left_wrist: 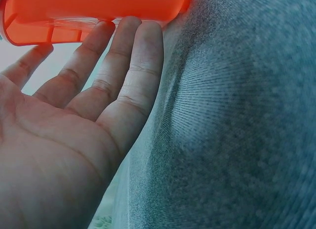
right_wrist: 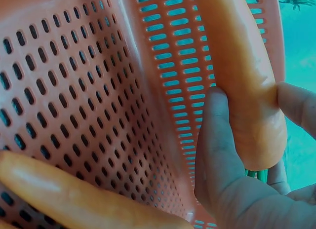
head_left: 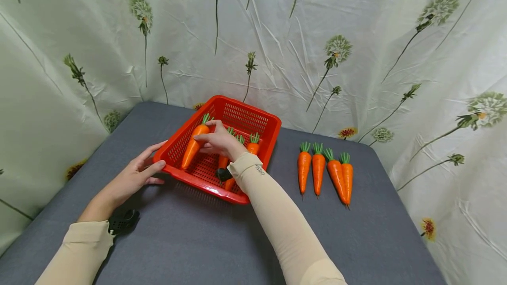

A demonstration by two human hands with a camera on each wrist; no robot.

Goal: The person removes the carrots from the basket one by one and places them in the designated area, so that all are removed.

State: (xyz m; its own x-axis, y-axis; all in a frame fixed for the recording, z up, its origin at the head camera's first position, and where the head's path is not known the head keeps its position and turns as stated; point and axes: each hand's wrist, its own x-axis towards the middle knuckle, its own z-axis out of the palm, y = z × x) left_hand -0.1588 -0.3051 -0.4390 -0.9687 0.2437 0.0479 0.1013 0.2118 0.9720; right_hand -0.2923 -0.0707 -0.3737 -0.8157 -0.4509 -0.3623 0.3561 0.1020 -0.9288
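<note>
In the head view my right hand [head_left: 219, 139] pinches an orange carrot [head_left: 192, 147] near its green-topped end, inside the left part of a red plastic basket [head_left: 210, 187]. The carrot slants with its tip toward the near left corner. In the right wrist view the thumb and fingers press its sides, and another carrot [right_wrist: 84, 197] lies lower in the basket. My left hand [head_left: 132, 179] is at the basket's left corner, thumb against the rim. In the left wrist view its nearly straight fingers [left_wrist: 126, 76] touch the outside. Other carrots [head_left: 253, 147] in the basket are partly hidden by my right arm.
Several carrots [head_left: 318, 168] lie in a row on the grey cloth-covered table [head_left: 380, 232], right of the basket. A white curtain [head_left: 277, 56] with a dandelion print hangs behind and beside the table. A black wrist camera [head_left: 123, 222] sits on the left wrist.
</note>
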